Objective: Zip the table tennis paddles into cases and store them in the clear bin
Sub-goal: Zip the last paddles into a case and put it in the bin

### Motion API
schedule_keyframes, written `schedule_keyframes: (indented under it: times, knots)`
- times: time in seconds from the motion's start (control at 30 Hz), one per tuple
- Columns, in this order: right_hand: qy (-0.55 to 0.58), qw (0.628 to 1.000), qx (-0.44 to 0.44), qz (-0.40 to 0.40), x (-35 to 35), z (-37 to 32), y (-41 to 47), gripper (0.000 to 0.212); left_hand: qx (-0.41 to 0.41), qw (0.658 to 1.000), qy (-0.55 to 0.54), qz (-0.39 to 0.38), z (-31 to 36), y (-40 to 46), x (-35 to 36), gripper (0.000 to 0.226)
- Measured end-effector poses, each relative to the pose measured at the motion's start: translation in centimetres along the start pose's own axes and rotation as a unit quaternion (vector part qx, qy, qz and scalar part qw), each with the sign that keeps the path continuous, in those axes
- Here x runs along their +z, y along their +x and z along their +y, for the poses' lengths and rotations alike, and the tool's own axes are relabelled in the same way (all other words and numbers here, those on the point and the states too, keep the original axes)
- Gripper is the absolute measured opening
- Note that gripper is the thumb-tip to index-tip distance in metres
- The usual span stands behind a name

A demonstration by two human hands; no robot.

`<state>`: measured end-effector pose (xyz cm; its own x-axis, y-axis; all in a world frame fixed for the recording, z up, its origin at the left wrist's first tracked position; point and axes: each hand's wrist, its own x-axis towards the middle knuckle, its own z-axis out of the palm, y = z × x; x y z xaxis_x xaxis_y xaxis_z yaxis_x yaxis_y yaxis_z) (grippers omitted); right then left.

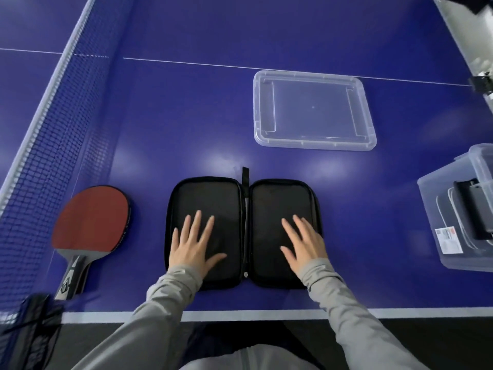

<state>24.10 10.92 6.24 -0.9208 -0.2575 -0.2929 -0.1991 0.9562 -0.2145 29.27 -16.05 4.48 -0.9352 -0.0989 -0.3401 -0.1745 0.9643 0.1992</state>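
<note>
A black paddle case [244,204] lies unzipped and spread flat in two halves on the blue table, with nothing inside. My left hand [193,243] rests palm down on its left half, fingers spread. My right hand [302,244] rests the same way on the right half. A red-faced paddle [90,220] with a grey and black handle lies on the table left of the case, beside the net. A clear bin [437,212] stands at the right edge and holds a dark case. Its clear lid [314,110] lies flat beyond the open case.
The table tennis net [53,145] runs along the left side, just past the paddle. The table's white-lined near edge [240,315] is close to my body. A white structure [469,38] stands at the top right corner.
</note>
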Motion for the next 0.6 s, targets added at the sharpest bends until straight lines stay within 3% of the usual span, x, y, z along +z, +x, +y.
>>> schedule_keyframes:
  times: [0.13,0.6]
  knots:
    - [-0.073,0.992,0.001,-0.108,1.9,0.1,0.2,0.073,-0.024,0.996,0.036,-0.079,-0.4,-0.4,2.1,0.102]
    - [-0.115,0.987,-0.008,-0.109,2.2,0.4,0.8,0.075,-0.007,0.996,0.043,-0.082,-1.3,0.1,1.0,0.102]
